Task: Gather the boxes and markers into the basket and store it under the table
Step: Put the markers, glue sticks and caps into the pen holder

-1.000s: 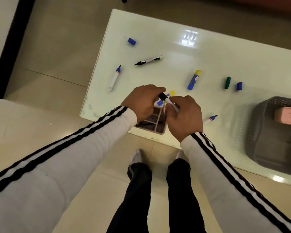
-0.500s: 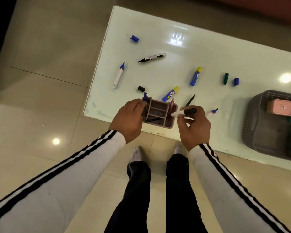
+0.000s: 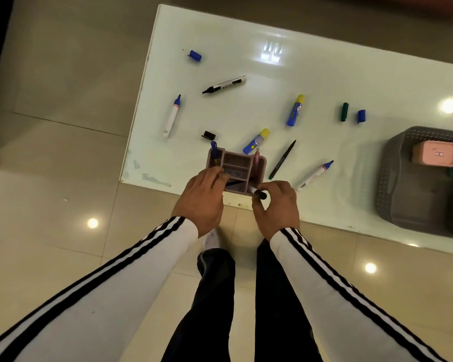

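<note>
A mauve organiser box (image 3: 237, 162) with compartments stands at the table's near edge. My left hand (image 3: 203, 201) grips its near left side. My right hand (image 3: 276, 206) pinches a black-capped white marker (image 3: 258, 193) over the box's near right corner. A blue pen (image 3: 214, 150) and a pink pen (image 3: 256, 159) stick up from the box. Loose markers lie around: a black one (image 3: 224, 84), blue ones (image 3: 172, 116) (image 3: 315, 175), a thin dark pen (image 3: 283, 159). The grey basket (image 3: 392, 178) at the right holds a pink box (image 3: 436, 154).
The white table (image 3: 324, 82) also carries two blue-and-yellow glue sticks (image 3: 295, 110) (image 3: 256, 141), blue caps (image 3: 195, 55) (image 3: 361, 116), a black cap (image 3: 209, 135) and a green cap (image 3: 344, 111). Tiled floor lies to the left, and my legs stand below the near edge.
My right hand has turned the marker and brought it down over the box's near right corner. My left hand keeps hold of the box. The camera has shifted slightly.
</note>
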The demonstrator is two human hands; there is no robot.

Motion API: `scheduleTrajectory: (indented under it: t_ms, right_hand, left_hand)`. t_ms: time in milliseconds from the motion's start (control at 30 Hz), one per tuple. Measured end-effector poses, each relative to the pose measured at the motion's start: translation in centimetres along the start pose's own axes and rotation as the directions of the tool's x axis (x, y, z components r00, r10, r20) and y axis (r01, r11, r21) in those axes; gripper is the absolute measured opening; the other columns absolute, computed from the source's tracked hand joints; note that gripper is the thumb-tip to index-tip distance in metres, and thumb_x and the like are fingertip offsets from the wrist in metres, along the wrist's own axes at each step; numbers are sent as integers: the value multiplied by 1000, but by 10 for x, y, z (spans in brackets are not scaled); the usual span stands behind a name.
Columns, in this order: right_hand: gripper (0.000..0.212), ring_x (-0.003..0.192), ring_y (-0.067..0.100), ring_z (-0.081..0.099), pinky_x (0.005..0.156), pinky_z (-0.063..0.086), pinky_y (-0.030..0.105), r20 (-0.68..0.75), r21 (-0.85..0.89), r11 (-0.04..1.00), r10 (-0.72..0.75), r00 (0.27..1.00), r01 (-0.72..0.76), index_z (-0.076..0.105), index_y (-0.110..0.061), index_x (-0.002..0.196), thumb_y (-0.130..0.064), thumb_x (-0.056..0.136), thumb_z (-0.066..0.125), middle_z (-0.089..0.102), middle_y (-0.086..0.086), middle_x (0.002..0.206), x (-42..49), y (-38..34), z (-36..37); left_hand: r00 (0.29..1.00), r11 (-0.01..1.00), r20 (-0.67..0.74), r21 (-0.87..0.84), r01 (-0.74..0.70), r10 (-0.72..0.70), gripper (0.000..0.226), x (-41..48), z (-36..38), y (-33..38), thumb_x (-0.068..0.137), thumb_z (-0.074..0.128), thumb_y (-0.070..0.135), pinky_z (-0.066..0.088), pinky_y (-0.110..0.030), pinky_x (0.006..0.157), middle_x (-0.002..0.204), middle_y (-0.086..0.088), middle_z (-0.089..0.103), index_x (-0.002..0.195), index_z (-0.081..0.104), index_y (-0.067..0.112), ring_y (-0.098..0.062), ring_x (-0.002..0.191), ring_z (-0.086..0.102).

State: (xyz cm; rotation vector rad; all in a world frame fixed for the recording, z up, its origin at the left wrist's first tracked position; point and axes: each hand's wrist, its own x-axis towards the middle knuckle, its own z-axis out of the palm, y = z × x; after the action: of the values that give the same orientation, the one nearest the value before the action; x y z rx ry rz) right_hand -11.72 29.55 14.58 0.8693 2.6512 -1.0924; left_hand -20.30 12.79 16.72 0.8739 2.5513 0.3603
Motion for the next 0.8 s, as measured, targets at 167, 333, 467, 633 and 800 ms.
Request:
scheduleTrajectory:
  t_ms: [167,333,467,633,800]
  right_hand:
    - [41,109,20,53,83,47,31,4,111,992,-52,999,52,63,-21,116,-4,79,61,54,-2,119,2,15,-20]
    - [40,95,16,58,76,42,21,-176,231,961,197,965,-154,61,-19,117,-3,81,61,54,-7,112,32,57,-65]
    - [37,96,15,58,77,42,26,-147,151,966,232,962,-210,60,-20,119,-7,84,61,56,-4,117,68,95,-97]
    - [35,96,11,58,78,41,22,-148,108,977,200,969,-185,60,-23,120,-10,88,61,56,-4,121,120,121,-126]
    - [36,104,16,59,83,47,26,-90,72,986,156,984,-150,59,-23,123,-11,89,60,54,-3,126,164,138,-143]
  left_hand:
    - [997,995,-78,-99,-19,11,46,26,-7,32,86,54,11,40,-45,104,139,-11,45,132,49,7,-30,126,43]
    - [989,989,-147,-136,-54,34,42,76,-9,76,88,52,10,36,-42,107,139,-12,46,130,52,6,-29,126,44]
    - [980,980,-170,-149,-132,106,41,117,3,122,87,55,8,37,-39,106,133,-14,52,128,55,5,-30,121,48]
    - [990,980,11,-146,-138,141,35,157,47,177,94,48,15,49,-45,83,118,-14,55,128,52,6,-33,105,54]
    - [946,984,276,2,179,-173,37,179,100,188,94,55,34,38,-34,66,119,-6,47,123,43,14,-25,103,52]
